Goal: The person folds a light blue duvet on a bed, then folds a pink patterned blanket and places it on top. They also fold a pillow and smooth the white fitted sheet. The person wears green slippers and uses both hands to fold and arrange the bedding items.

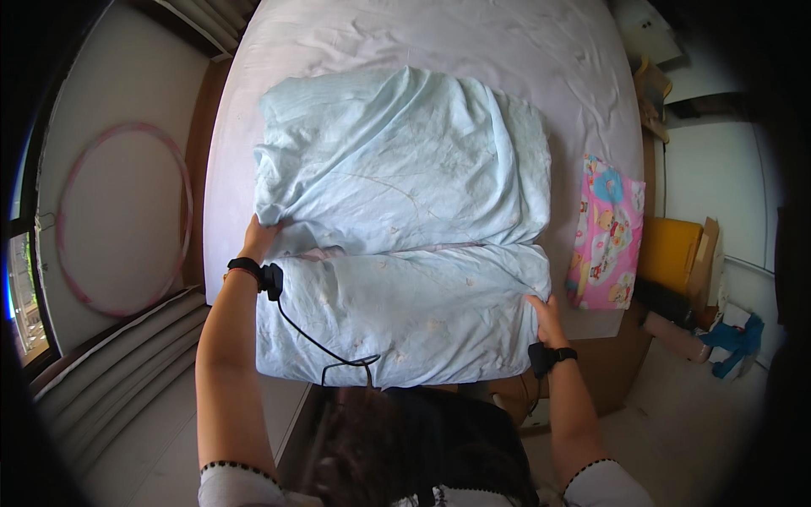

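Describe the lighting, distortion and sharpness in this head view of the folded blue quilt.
Head view: soft daylight, brighter on the pale lilac bedsheet up top, no hard glare; shallow shadows sit in the creases of the folded light-blue quilt. Fisheye bending curves the bed's edges and blackens the corners. The left hand and right hand at the quilt's sides look sharp; the pink hoop near the rim is softer.

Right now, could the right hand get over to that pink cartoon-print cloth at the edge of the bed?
Probably yes. The right hand grips the folded light blue quilt at its right edge, and the pink cartoon-print cloth lies just beyond it on the bed sheet with nothing in between. It would have to let go first.
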The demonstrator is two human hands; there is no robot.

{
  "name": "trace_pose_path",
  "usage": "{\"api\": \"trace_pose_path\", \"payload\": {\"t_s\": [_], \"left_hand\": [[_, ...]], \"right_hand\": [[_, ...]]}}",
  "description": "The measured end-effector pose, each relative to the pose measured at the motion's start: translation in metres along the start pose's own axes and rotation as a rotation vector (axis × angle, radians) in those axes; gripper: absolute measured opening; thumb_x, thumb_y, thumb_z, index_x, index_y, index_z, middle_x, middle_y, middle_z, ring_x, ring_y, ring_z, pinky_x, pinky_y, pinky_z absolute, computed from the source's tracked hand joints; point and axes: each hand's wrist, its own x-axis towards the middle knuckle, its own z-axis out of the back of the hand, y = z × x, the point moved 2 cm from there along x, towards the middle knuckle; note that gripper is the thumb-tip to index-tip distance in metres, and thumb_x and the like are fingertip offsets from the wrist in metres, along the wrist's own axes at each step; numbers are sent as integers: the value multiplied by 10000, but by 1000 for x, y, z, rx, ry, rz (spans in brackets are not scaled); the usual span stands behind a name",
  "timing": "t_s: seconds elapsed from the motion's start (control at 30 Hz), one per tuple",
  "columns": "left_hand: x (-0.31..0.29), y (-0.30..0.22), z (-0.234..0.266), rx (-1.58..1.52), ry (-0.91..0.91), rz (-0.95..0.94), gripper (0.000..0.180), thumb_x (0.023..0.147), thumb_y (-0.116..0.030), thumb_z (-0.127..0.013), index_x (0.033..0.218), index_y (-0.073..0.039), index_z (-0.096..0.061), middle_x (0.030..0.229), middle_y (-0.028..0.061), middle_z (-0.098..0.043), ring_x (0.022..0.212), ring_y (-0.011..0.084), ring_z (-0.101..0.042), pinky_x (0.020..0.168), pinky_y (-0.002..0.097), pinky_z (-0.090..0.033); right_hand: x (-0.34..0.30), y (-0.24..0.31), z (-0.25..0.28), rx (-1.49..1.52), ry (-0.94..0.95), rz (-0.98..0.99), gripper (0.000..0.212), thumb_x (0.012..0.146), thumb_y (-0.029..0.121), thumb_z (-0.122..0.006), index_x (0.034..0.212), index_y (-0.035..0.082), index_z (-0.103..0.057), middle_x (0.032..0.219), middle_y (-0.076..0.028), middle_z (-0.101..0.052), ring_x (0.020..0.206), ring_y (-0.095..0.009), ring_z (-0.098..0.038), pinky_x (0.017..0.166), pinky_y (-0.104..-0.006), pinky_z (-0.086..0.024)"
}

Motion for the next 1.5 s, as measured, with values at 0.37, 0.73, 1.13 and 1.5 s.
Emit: {"api": "trace_pose_path", "payload": {"t_s": [0.37,0.73,1.13,1.5], "left_hand": [[-129,127,95,-312,374,519,1069,762,-503,-770,1561,-166,-145,1551,119,-326,1410,343,-288,1161,487,-142],[-177,76,76,-646,339,462,623,814,-195,-757,1345,3,-497,1143,127,-661,988,298,-649,902,428,-518],[-116,117,3,-381,-121,302,561,821,-210,-778,1260,64,-561,1125,155,-655,992,279,-641,875,393,-513],[-217,201,80,-626,461,633,974,769,-454,-750,1554,-307,-193,1585,69,-261,1461,323,-204,1120,619,-123]], "right_hand": [[-12,-29,38,26,257,-215,884,852,375,-755,1476,-28,-276,1448,-185,-419,1295,-284,-456,1023,-413,-433],[-61,-56,30,48,212,-293,770,794,213,-796,1404,-55,-410,1323,-163,-556,1178,-295,-561,985,-414,-460],[-35,-85,29,-160,98,-166,680,833,371,-766,1324,-37,-531,1284,-134,-588,1156,-242,-556,968,-368,-437],[-63,-86,49,299,176,-720,742,870,345,-745,1451,41,-399,1439,-116,-487,1262,-287,-511,1051,-473,-424]]}}
